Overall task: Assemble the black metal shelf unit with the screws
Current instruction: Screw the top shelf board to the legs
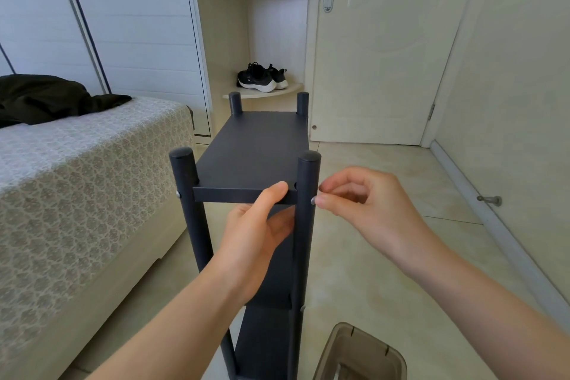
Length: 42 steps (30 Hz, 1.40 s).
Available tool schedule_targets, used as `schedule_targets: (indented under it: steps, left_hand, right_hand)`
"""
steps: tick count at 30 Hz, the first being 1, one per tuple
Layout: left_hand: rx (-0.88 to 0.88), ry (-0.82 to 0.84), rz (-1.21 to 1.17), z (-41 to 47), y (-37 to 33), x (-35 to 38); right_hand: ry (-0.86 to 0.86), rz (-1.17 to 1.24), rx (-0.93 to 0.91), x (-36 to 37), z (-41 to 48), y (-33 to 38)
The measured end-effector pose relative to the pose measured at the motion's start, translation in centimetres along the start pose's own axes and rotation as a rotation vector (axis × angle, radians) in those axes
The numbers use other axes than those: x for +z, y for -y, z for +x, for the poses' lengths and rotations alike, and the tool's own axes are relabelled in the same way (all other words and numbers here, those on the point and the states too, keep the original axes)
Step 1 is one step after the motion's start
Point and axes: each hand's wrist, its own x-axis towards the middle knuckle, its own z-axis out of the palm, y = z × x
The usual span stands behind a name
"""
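shelf unit (253,148) base: I lose it below the bottom edge.
left hand (253,244): fingers hidden under the unit's top shelf.
screw (312,201): on the unit's near right post, half covered by the right hand (361,200).
bin (364,352): right of the unit, cut off at the bottom edge.

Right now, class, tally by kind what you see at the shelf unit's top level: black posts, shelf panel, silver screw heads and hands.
Black posts: 4
Top shelf panel: 1
Silver screw heads: 2
Hands, left hand and right hand: 2
Total: 9
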Motion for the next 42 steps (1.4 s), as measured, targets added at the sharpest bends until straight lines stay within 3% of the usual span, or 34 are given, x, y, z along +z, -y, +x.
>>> schedule_targets:
  steps: [2, 5, 8, 9, 11, 12, 14, 15, 18, 22, 27, 31, 37, 42]
  left_hand:
    - [0.002, -0.014, 0.017, 0.1, 0.0, -0.1]
    - [-0.012, -0.003, 0.118, -0.4, -0.4, -0.1]
    - [0.023, -0.037, 0.529, -1.3, -0.9, -0.4]
    - [0.110, -0.083, 0.778, -1.6, -0.9, -0.6]
    - [0.455, -0.230, 1.340, -2.3, -1.1, -1.2]
    - [0.695, -0.295, 1.495, -2.5, -1.4, -1.3]
    - [1.056, -0.337, 1.551, -2.3, -1.9, -1.3]
    - [1.136, -0.328, 1.587, -1.9, -2.1, -1.2]
    - [1.041, -0.259, 1.796, -0.9, -2.3, -0.6]
    - [0.884, -0.091, 1.739, 0.1, -2.5, 0.3]
    - [0.880, -0.095, 1.566, 0.5, -2.6, 0.2]
    - [0.848, -0.094, 1.533, 0.6, -2.5, 0.0]
    - [0.844, 0.003, 1.428, 0.0, -3.5, -1.1]
    - [0.769, 0.065, 1.417, -0.4, -4.7, -2.6]
  right_hand:
    - [0.077, 0.021, 0.035, -0.4, 0.3, -0.1]
    - [0.336, 0.199, 0.129, -0.9, 1.0, -0.3]
    - [0.456, 0.356, 0.182, -1.3, 2.3, -0.6]
    - [0.466, 0.375, 0.189, -1.3, 2.7, -0.7]
    - [0.487, 0.397, 0.209, -1.4, 3.4, -0.8]
    - [0.504, 0.406, 0.217, -1.4, 3.6, -0.8]
    - [0.538, 0.425, 0.225, -1.5, 3.9, -1.0]
    - [0.550, 0.431, 0.224, -1.6, 4.1, -1.1]
    - [0.549, 0.455, 0.228, -1.6, 4.4, -1.5]
    - [0.529, 0.567, 0.313, -1.1, 4.6, -1.8]
    - [0.654, 0.643, 0.312, -0.9, 4.6, -2.1]
    - [0.497, 0.760, 0.478, 0.1, 5.0, -2.5]
    - [0.409, 0.668, 0.462, 2.7, 5.3, -1.5]
    - [0.431, 0.610, 0.424, 3.1, 5.7, -1.0]
